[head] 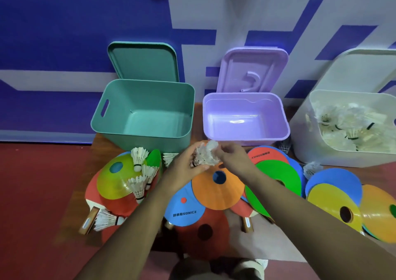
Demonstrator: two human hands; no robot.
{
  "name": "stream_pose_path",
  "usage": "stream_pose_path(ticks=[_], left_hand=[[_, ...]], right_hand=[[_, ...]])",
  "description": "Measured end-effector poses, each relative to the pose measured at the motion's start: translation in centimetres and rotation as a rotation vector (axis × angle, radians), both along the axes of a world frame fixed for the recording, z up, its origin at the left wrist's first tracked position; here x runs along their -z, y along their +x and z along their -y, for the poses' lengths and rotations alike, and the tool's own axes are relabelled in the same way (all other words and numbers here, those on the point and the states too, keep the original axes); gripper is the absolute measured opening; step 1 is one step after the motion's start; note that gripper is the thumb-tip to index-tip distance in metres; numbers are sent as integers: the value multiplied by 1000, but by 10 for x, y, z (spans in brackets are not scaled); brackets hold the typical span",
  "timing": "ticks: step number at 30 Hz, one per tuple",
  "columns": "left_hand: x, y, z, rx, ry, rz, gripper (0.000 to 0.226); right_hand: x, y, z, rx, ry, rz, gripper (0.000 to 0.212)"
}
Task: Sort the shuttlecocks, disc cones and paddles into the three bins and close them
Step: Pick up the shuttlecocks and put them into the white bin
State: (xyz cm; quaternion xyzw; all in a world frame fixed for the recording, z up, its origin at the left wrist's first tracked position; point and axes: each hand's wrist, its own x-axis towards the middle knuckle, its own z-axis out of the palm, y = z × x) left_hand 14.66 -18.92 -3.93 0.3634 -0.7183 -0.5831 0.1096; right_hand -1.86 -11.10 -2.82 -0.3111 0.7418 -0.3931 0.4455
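Both bare forearms reach forward and converge over the far edge of the orange disc cone (pixel 218 192). The left hand (pixel 183 169), toward the cone's left, curls its fingers round a bunch of shuttlecocks (pixel 205 156). The right hand (pixel 232 158), toward its right, pinches the bunch's feathered top.

Head-worn view: a single wide-angle camera on the person's head looks forward and steeply down at the floor. The green bin (pixel 150 100) stands just left of frame centre, the purple bin (pixel 246 106) to its right and the white bin (pixel 300 130) farther right, cut by the edge. The left hand (pixel 182 170) and right hand (pixel 233 157) meet on a bunch of shuttlecocks (pixel 205 155) just in front of the green bin, near the lens. The wall (pixel 64 44) fills the frame behind it.
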Motion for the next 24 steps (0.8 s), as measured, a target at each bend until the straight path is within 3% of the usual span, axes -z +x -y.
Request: stream_pose_path(ticks=[5, 7, 9, 11, 15, 19, 24], left_hand=[[2, 26, 17, -217, 5, 23, 56], [4, 35, 19, -315, -1, 16, 56], [9, 41, 20, -367, -23, -1, 54], [13, 43, 21, -416, -38, -22, 52], [19, 41, 25, -423, -66, -34, 50], [16, 38, 24, -369, -107, -27, 51], [2, 24, 28, -309, -143, -34, 48]], right_hand=[[5, 19, 17, 98, -4, 176, 30], [26, 25, 21, -95, 48, -121, 26], [46, 34, 24, -353, 117, -381, 39], [58, 42, 27, -456, 175, -468, 48], [70, 50, 34, -488, 140, -612, 6], [60, 39, 25, -350, 36, -553, 14], [0, -12, -4, -54, -85, -515, 17]])
